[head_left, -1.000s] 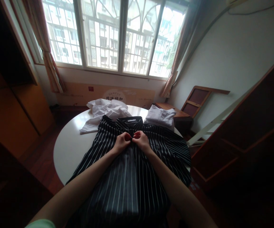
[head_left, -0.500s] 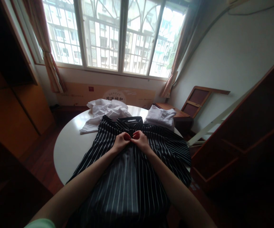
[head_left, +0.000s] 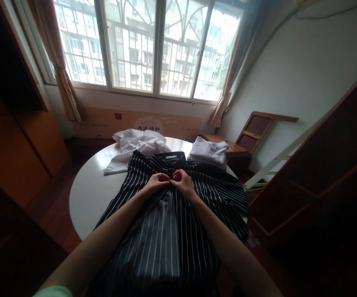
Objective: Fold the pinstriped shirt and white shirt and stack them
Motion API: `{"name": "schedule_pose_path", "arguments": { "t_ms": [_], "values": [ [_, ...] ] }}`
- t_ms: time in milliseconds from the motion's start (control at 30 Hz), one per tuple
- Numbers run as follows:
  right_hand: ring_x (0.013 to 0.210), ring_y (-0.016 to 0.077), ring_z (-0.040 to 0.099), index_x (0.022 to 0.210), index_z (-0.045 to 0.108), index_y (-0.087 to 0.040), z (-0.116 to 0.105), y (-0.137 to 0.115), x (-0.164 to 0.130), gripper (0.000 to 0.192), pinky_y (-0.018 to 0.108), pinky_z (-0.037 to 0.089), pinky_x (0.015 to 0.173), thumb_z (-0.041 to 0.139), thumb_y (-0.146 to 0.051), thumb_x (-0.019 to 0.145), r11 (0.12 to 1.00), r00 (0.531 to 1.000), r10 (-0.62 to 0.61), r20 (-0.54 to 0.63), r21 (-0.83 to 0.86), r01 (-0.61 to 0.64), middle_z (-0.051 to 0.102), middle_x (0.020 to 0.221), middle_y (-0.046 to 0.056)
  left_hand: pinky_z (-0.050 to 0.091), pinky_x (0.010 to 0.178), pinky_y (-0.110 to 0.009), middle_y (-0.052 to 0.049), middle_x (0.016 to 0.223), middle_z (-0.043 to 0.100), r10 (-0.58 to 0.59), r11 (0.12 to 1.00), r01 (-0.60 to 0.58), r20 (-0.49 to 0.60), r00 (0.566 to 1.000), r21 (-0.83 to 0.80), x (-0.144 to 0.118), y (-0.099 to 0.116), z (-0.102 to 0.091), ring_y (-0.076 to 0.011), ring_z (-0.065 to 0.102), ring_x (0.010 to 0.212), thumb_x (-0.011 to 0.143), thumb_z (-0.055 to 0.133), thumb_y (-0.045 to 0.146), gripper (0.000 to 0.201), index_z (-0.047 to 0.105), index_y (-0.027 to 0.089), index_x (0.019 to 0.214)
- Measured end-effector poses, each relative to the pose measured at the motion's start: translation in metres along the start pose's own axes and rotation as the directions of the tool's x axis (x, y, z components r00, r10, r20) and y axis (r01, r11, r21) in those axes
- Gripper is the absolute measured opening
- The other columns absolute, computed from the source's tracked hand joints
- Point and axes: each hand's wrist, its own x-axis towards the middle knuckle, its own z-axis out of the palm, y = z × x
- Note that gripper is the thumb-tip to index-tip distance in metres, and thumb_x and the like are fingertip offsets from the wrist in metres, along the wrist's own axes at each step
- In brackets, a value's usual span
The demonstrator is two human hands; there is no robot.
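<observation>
A black shirt with white stripes [head_left: 197, 222] lies spread over the round table, collar at the far side, its front hanging over the near edge. Just below the collar, my left hand [head_left: 157, 181] pinches the front edge of the shirt. My right hand [head_left: 181, 182] meets it there, thumb and fingers pinched on the other front edge. The fingertips of both hands nearly touch. Whatever small part of the placket lies between them is too small to make out. Lower down, the front is parted and greyer inside fabric shows.
The round white table [head_left: 87, 198] carries a crumpled white garment [head_left: 141, 142] at the far left and a folded white garment [head_left: 207, 150] at the far right. Behind it stand a long cardboard box [head_left: 104, 123] and a small wooden stand [head_left: 224, 144]. A dark wooden panel [head_left: 314, 173] leans at the right.
My left wrist has lowered and turned slightly, with its fingers still at the same spot below the collar. My right hand and the shirt have hardly moved.
</observation>
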Motion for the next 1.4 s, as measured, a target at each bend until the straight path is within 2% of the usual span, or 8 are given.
{"name": "schedule_pose_path", "arguments": {
  "t_ms": [300,433,500,567,733,867,1067,1400],
  "values": [
    [0.062,0.0135,0.058,0.073,0.054,-0.016,0.0,0.003,0.004,0.019,0.026,0.046,0.061,0.065,-0.021,0.059,0.98,0.995,0.095,0.036,0.171,-0.1,0.06,0.065,-0.001,0.046,0.073,-0.03,-0.004,0.073,0.065,-0.031,0.997,0.03,-0.004,1.0,-0.066,0.004,-0.005,-0.001,-0.0152,0.06,0.071,0.05,0.075,0.03,0.035,0.063,0.011,0.077],
    [0.049,0.0109,0.055,0.074,0.053,-0.017,-0.002,0.004,0.008,0.007,0.023,0.043,0.047,0.049,-0.022,0.072,0.874,0.957,0.259,0.134,0.39,-0.291,0.061,0.061,-0.001,0.046,0.072,-0.029,-0.003,0.072,0.064,-0.05,0.993,0.048,-0.012,0.999,-0.106,0.003,-0.002,0.0,-0.0144,0.059,0.069,0.048,0.076,0.031,0.036,0.063,0.011,0.075],
    [0.047,0.01,0.055,0.073,0.053,-0.016,-0.003,0.004,0.009,0.004,0.021,0.041,0.045,0.05,-0.018,0.07,0.829,0.934,0.309,0.178,0.431,-0.356,0.061,0.06,-0.002,0.046,0.071,-0.029,-0.003,0.071,0.064,-0.05,0.993,0.047,-0.024,0.998,-0.105,0.002,-0.001,0.0,-0.0141,0.059,0.068,0.047,0.077,0.03,0.035,0.063,0.011,0.074],
    [0.049,0.0103,0.056,0.072,0.054,-0.016,-0.004,0.004,0.009,0.009,0.02,0.04,0.045,0.057,-0.015,0.064,0.83,0.928,0.317,0.193,0.418,-0.371,0.061,0.06,-0.002,0.046,0.071,-0.029,-0.002,0.07,0.064,-0.047,0.995,0.044,-0.029,0.998,-0.087,0.0,0.001,0.001,-0.014,0.059,0.068,0.048,0.077,0.029,0.033,0.063,0.011,0.072],
    [0.061,0.0121,0.058,0.069,0.055,-0.016,-0.003,0.007,0.009,0.02,0.024,0.046,0.058,0.066,-0.012,0.052,0.898,0.962,0.232,0.144,0.349,-0.268,0.06,0.062,-0.003,0.046,0.071,-0.029,-0.002,0.068,0.064,-0.05,0.998,0.047,-0.058,0.997,-0.05,-0.003,0.004,0.002,-0.0142,0.059,0.067,0.05,0.075,0.027,0.028,0.063,0.012,0.07],
    [0.067,0.0132,0.059,0.071,0.055,-0.015,0.001,0.011,0.008,0.023,0.027,0.047,0.068,0.066,-0.011,0.052,0.949,0.98,0.165,0.111,0.253,-0.188,0.061,0.067,-0.001,0.046,0.07,-0.028,-0.003,0.067,0.065,-0.048,0.998,0.046,-0.068,0.997,-0.035,-0.004,0.005,0.002,-0.0149,0.06,0.067,0.05,0.075,0.025,0.024,0.064,0.012,0.068],
    [0.065,0.0138,0.06,0.075,0.055,-0.016,0.003,0.005,0.002,0.018,0.027,0.047,0.066,0.062,-0.013,0.058,0.995,0.998,0.05,0.043,0.085,-0.054,0.061,0.067,0.0,0.045,0.062,-0.025,-0.004,0.066,0.065,-0.089,0.995,0.086,-0.053,0.995,-0.056,-0.008,0.012,0.004,-0.0144,0.059,0.064,0.055,0.072,0.033,0.028,0.067,0.011,0.072],
    [0.064,0.0136,0.061,0.074,0.054,-0.017,0.006,-0.001,-0.003,0.018,0.026,0.047,0.066,0.062,-0.012,0.059,1.0,1.0,0.0,0.012,0.021,0.0,0.062,0.067,-0.001,0.042,0.055,-0.023,-0.003,0.057,0.062,-0.053,0.998,0.059,-0.202,0.978,0.021,-0.003,0.002,0.008,-0.0129,0.057,0.057,0.053,0.069,0.025,0.016,0.064,0.012,0.059]
  ]
}}
